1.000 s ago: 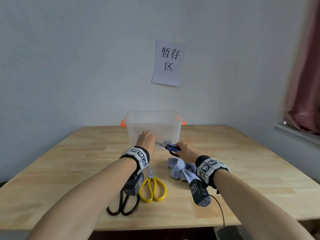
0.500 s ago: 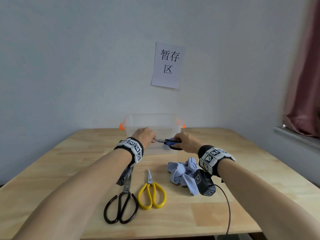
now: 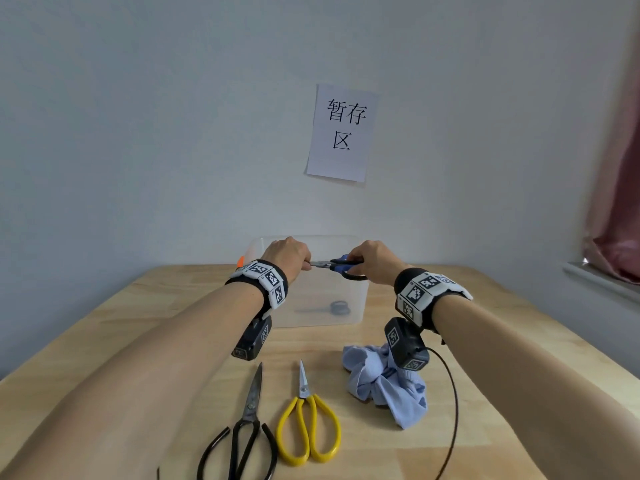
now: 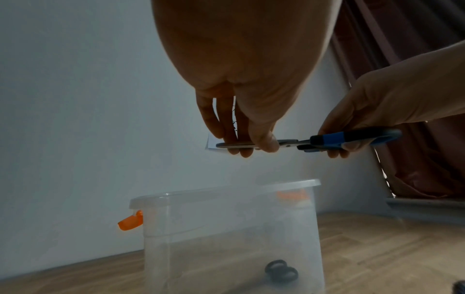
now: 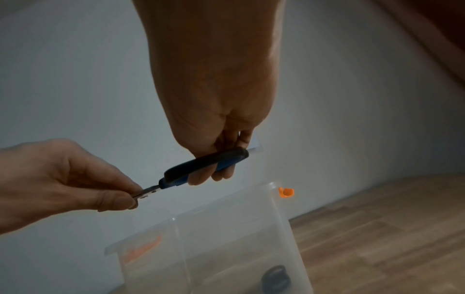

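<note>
Head view has both hands up over the far middle of the table point(image 3: 138, 323), sharing one pair of blue-handled scissors point(image 3: 337, 266). The left hand point(image 3: 287, 259) is on the blade end and the right hand point(image 3: 372, 261) is on the handle end, so the scissors lie roughly level between them, blades pointing left. The left wrist view shows it better: the left thumb and fingers point(image 4: 210, 123) pinch the blades, which are pressed together, and the tip pokes out a little past the fingers. The right hand's fingers are curled round the blue and black handles, and the right wrist view shows that same grip from the other side. The scissors hang in the air right above a clear plastic box point(image 3: 356, 306) with orange clips, not touching it. That box sits on the far side of the table, up near the wall, and there's a pair of grey scissors point(image 3: 332, 308) lying flat on its bottom. On the near side, black scissors point(image 3: 247, 420) and yellow-handled scissors point(image 3: 306, 420) lie side by side, close but apart, tips pointing toward the box. Just right of those is a crumpled light blue cloth point(image 3: 384, 386). A paper sign point(image 3: 341, 133) with printed characters hangs on the wall above the box, and a reddish curtain point(image 3: 620, 202) is off at the far right.
</note>
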`<state>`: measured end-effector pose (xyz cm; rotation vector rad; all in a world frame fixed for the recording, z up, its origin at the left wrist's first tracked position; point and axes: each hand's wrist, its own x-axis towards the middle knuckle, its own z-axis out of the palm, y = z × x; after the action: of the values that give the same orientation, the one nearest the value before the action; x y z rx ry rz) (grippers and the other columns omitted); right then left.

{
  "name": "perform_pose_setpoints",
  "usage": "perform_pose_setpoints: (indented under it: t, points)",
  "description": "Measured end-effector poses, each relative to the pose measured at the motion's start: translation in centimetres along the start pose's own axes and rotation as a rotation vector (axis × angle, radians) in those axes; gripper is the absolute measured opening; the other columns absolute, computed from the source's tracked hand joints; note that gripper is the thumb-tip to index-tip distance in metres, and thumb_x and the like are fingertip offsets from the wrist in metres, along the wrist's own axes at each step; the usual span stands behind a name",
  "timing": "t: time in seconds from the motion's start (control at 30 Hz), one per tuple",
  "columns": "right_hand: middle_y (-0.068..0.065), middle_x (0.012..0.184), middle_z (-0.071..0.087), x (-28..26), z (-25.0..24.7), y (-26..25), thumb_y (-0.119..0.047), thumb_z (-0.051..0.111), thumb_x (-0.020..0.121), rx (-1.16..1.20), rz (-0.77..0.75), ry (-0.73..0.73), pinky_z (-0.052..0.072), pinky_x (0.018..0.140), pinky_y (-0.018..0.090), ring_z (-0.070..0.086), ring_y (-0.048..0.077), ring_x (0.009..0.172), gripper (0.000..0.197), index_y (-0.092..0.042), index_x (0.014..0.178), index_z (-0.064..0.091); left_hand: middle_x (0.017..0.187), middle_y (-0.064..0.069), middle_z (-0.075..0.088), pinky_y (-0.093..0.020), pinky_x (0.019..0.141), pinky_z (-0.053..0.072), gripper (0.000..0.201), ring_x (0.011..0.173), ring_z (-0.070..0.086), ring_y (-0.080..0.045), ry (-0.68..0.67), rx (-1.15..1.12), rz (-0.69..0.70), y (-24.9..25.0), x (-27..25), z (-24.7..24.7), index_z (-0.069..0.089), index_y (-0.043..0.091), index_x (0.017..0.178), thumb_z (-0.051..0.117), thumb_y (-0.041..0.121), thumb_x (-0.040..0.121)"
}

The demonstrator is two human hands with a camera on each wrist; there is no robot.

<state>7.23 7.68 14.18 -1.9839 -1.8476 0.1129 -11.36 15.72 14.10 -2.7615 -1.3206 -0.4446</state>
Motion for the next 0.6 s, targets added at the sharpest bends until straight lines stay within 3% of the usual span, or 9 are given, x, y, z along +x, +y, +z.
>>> perform_pose_setpoints:
  t: [0.17, 0.3, 0.43, 0.6]
  points:
    - [0.012, 0.095, 0.065, 3.0, -0.4, -0.5, -0.021, 0.068, 0.091, 0.025, -0.011, 0.006, 0.038, 0.057, 0.016, 0.054, 0.021, 0.079, 0.024, -0.005, 0.109, 0.072, 0.099, -0.015, 0.067, -0.031, 0.075, 0.046, 0.020, 0.085, 0.061, -0.030, 0.000, -0.013, -0.036, -1.4, 2.6, -0.2, 0.074, 0.008, 0.102, 0.061, 0.022, 0.096]
    - [0.008, 0.089, 0.061, 5.3, -0.2, -0.7, -0.021, 0.069, 0.090, 0.058, -0.020, 0.018, 0.039, 0.056, 0.020, 0.052, 0.021, 0.077, 0.024, -0.007, 0.109, 0.073, 0.098, -0.014, 0.067, -0.031, 0.073, 0.046, 0.021, 0.083, 0.061, -0.030, 0.008, 0.003, -0.049, -2.5, 4.9, -0.1, 0.074, 0.008, 0.104, 0.060, 0.022, 0.096]
    - [0.009, 0.091, 0.063, 8.1, 0.0, -0.2, -0.019, 0.071, 0.089, -0.010, -0.010, 0.009, 0.044, 0.070, 0.028, 0.054, 0.021, 0.080, 0.024, -0.005, 0.108, 0.073, 0.094, -0.012, 0.065, -0.030, 0.070, 0.043, 0.021, 0.078, 0.057, -0.027, 0.004, 0.029, -0.063, -3.3, 6.9, 0.4, 0.073, 0.008, 0.106, 0.060, 0.021, 0.097]
    - [0.013, 0.095, 0.066, 12.3, 0.0, 0.7, -0.014, 0.071, 0.087, -0.075, -0.022, 0.012, 0.043, 0.070, 0.029, 0.055, 0.022, 0.080, 0.019, -0.005, 0.104, 0.073, 0.088, -0.009, 0.057, -0.029, 0.069, 0.041, 0.021, 0.077, 0.055, -0.027, 0.004, 0.038, -0.096, -4.5, 10.1, 1.2, 0.072, 0.009, 0.108, 0.058, 0.022, 0.098]
